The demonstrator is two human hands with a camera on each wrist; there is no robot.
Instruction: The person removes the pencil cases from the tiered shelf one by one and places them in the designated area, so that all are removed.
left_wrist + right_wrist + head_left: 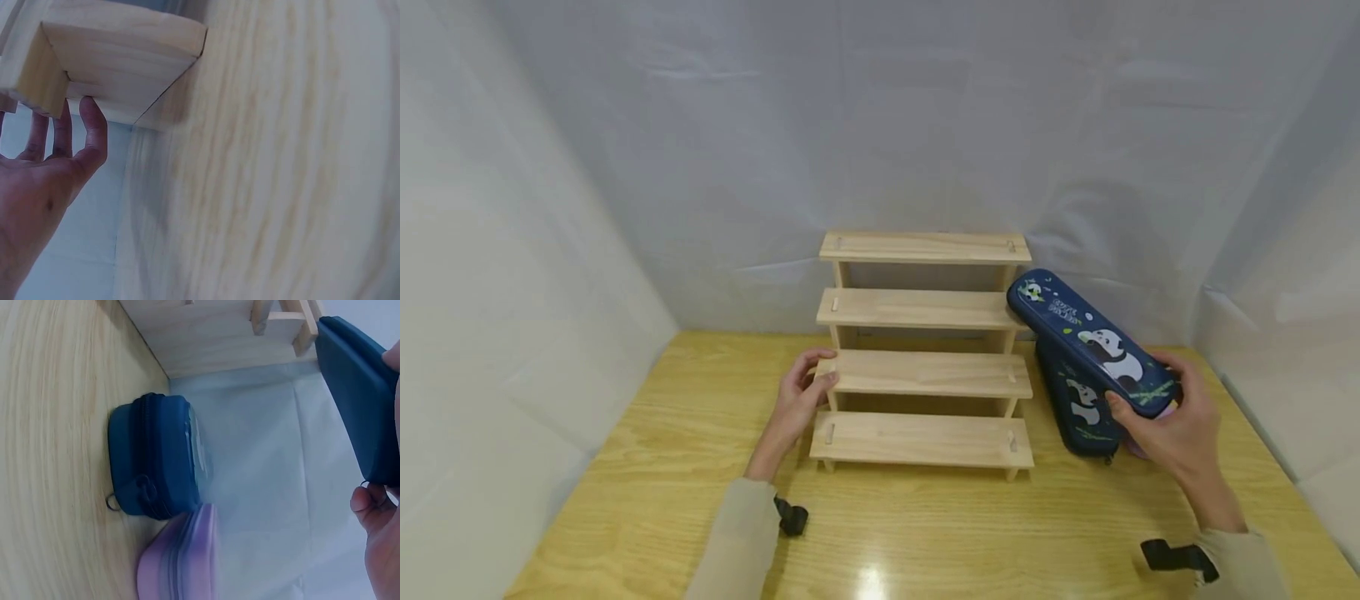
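Observation:
My right hand (1187,429) grips a dark blue pencil case (1090,342) printed with a panda, by its near end. The case is tilted, its far end beside the second-highest shelf of a wooden four-step rack (925,371). With its fingers and thumb at the left end of the second-lowest shelf, my left hand (801,392) holds the rack's edge; the left wrist view shows those fingers (94,128) against the wood. Partly hidden under the held case, a second blue panda pencil case (1082,412) rests on the table.
A purple zippered case (181,556) sits beside the second blue case, mostly hidden in the head view. The rack stands on a wood-grain table (925,533) with a white sheet (925,125) behind it and on both sides.

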